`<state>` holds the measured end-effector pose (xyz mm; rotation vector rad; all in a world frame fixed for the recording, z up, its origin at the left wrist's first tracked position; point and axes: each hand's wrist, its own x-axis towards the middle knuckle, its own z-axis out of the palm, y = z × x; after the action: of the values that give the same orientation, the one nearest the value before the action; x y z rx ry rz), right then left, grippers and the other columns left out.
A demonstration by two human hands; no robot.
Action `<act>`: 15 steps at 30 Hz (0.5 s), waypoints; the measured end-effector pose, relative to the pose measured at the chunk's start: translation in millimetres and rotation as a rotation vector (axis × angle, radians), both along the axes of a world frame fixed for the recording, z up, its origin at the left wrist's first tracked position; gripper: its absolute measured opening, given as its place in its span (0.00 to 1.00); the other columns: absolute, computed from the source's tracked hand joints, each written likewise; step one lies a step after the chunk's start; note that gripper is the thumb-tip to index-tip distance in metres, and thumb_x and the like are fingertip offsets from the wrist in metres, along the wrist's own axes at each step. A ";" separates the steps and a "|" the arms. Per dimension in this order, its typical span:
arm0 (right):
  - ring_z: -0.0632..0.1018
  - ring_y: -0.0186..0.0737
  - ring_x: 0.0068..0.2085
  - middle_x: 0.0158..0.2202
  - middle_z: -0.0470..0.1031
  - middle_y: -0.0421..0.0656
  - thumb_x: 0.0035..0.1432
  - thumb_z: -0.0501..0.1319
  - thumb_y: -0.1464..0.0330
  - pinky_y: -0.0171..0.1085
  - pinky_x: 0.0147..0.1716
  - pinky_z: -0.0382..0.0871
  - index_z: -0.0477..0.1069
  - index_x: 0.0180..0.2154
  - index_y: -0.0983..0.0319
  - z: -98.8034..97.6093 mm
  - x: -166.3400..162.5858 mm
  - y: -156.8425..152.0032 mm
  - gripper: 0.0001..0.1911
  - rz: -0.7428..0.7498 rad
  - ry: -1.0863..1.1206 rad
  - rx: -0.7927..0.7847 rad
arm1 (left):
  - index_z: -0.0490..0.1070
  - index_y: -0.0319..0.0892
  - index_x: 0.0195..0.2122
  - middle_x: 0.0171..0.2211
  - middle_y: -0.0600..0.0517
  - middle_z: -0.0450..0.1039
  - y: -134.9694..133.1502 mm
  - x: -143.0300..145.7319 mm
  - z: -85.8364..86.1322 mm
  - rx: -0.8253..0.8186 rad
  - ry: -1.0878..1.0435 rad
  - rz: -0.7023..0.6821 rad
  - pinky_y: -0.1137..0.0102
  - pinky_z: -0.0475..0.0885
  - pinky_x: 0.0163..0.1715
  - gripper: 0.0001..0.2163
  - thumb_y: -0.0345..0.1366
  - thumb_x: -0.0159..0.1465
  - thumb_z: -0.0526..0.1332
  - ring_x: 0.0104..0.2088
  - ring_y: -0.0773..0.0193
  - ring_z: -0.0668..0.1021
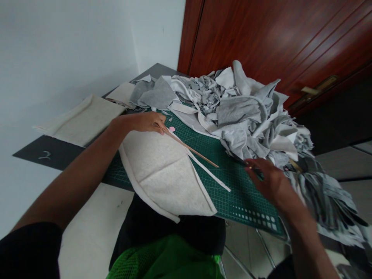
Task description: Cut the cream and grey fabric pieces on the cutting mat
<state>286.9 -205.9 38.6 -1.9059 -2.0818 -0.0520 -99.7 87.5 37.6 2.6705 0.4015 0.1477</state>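
Observation:
My left hand [158,121] is closed around one end of a thin wooden stick [200,155], which points right and toward me over the green cutting mat [215,149]. Below that hand lies a piece of cream felt-like fabric [165,174], with a seam or fold across it and its near edge hanging over the table. A narrow white fabric strip [213,178] runs along its right side. At the right, my right hand [269,180] grips a slim black tool [257,170]; its dark tip reaches the scrap pile, and its kind is unclear.
A big heap of grey and white fabric scraps [241,112] covers the back and right. Folded cream cloth [84,120] lies at the left by the wall. A small pink disc [172,129] is near my left hand. Behind stands a brown wooden door [261,38].

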 end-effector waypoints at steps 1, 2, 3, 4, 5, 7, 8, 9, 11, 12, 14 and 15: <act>0.76 0.48 0.51 0.49 0.75 0.50 0.66 0.54 0.60 0.47 0.53 0.69 0.69 0.52 0.60 3.7 -27.9 11.8 0.17 0.052 0.032 -0.014 | 0.78 0.38 0.43 0.32 0.52 0.71 0.2 -0.2 -0.5 -0.004 -0.006 0.008 0.74 0.62 0.38 0.27 0.55 0.70 0.48 0.34 0.68 0.67; 0.75 0.48 0.52 0.51 0.74 0.50 0.66 0.55 0.60 0.47 0.53 0.68 0.68 0.54 0.60 4.7 -53.3 24.0 0.18 0.114 0.047 -0.037 | 0.78 0.38 0.44 0.32 0.52 0.72 0.6 -1.0 -0.9 -0.006 -0.010 0.016 0.74 0.62 0.38 0.28 0.56 0.70 0.48 0.34 0.68 0.67; 0.75 0.48 0.52 0.51 0.74 0.51 0.66 0.55 0.60 0.47 0.53 0.68 0.68 0.54 0.61 3.0 -74.9 36.0 0.19 0.153 0.053 -0.062 | 0.78 0.38 0.44 0.33 0.52 0.72 1.4 -2.5 -1.2 -0.002 -0.014 0.020 0.74 0.62 0.38 0.28 0.55 0.70 0.47 0.34 0.68 0.67; 0.75 0.47 0.51 0.50 0.74 0.50 0.67 0.55 0.63 0.46 0.52 0.68 0.69 0.53 0.62 -0.9 -92.0 47.1 0.17 0.185 0.054 -0.104 | 0.78 0.38 0.45 0.33 0.52 0.73 2.6 -4.7 -1.6 0.012 -0.020 0.020 0.74 0.62 0.39 0.28 0.55 0.71 0.46 0.35 0.68 0.67; 0.76 0.46 0.49 0.48 0.75 0.49 0.67 0.54 0.65 0.44 0.50 0.69 0.70 0.51 0.62 -6.1 -104.6 56.8 0.14 0.196 0.061 -0.135 | 0.77 0.39 0.46 0.34 0.52 0.73 4.1 -7.5 -1.9 0.034 -0.025 0.015 0.74 0.62 0.40 0.27 0.54 0.71 0.46 0.36 0.67 0.68; 0.77 0.43 0.44 0.45 0.75 0.48 0.67 0.53 0.68 0.41 0.46 0.70 0.72 0.48 0.62 -17.5 -119.1 71.2 0.13 0.162 0.082 -0.138 | 0.77 0.39 0.46 0.37 0.50 0.75 8.7 -13.7 -3.2 0.100 -0.048 0.019 0.72 0.61 0.43 0.25 0.52 0.72 0.46 0.38 0.66 0.69; 0.77 0.42 0.42 0.42 0.76 0.47 0.66 0.54 0.69 0.40 0.43 0.70 0.73 0.46 0.62 -22.1 -122.7 76.2 0.12 0.143 0.096 -0.122 | 0.78 0.39 0.46 0.38 0.49 0.75 12.0 -16.6 -4.2 0.134 -0.060 0.027 0.71 0.60 0.46 0.24 0.50 0.72 0.47 0.40 0.65 0.70; 0.77 0.41 0.39 0.40 0.76 0.47 0.66 0.54 0.69 0.39 0.41 0.69 0.74 0.44 0.63 -25.2 -125.3 80.2 0.11 0.127 0.114 -0.096 | 0.78 0.40 0.44 0.38 0.49 0.76 15.8 -19.3 -5.6 0.173 -0.082 0.063 0.69 0.59 0.49 0.23 0.49 0.72 0.48 0.41 0.63 0.70; 0.76 0.39 0.34 0.36 0.76 0.45 0.64 0.56 0.69 0.38 0.37 0.68 0.76 0.41 0.63 -26.3 -130.1 86.2 0.10 0.110 0.166 -0.031 | 0.79 0.42 0.38 0.38 0.47 0.77 24.3 -23.5 -9.0 0.253 -0.107 0.125 0.64 0.56 0.52 0.20 0.47 0.71 0.50 0.43 0.59 0.70; 0.76 0.38 0.32 0.34 0.76 0.44 0.64 0.57 0.69 0.37 0.35 0.68 0.76 0.40 0.62 -24.4 -133.2 88.9 0.10 0.110 0.202 0.001 | 0.78 0.42 0.37 0.38 0.46 0.77 28.2 -25.1 -10.6 0.286 -0.115 0.157 0.62 0.55 0.53 0.18 0.46 0.70 0.51 0.43 0.58 0.70; 0.75 0.38 0.31 0.33 0.77 0.43 0.63 0.58 0.68 0.37 0.33 0.68 0.77 0.39 0.62 -18.0 -141.1 95.1 0.10 0.120 0.287 0.048 | 0.77 0.41 0.40 0.41 0.45 0.76 33.8 -28.0 -12.6 0.334 -0.153 0.228 0.59 0.53 0.55 0.15 0.43 0.69 0.53 0.46 0.55 0.69; 0.76 0.38 0.31 0.33 0.77 0.43 0.63 0.58 0.67 0.36 0.33 0.68 0.78 0.39 0.62 -14.3 -145.4 98.8 0.10 0.131 0.330 0.056 | 0.77 0.41 0.41 0.42 0.45 0.75 34.8 -29.4 -12.2 0.348 -0.181 0.271 0.57 0.53 0.55 0.14 0.42 0.68 0.54 0.47 0.54 0.69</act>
<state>141.5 -107.2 24.2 -1.6153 -1.9509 0.2168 -129.1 122.4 25.4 2.8920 0.7352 0.5849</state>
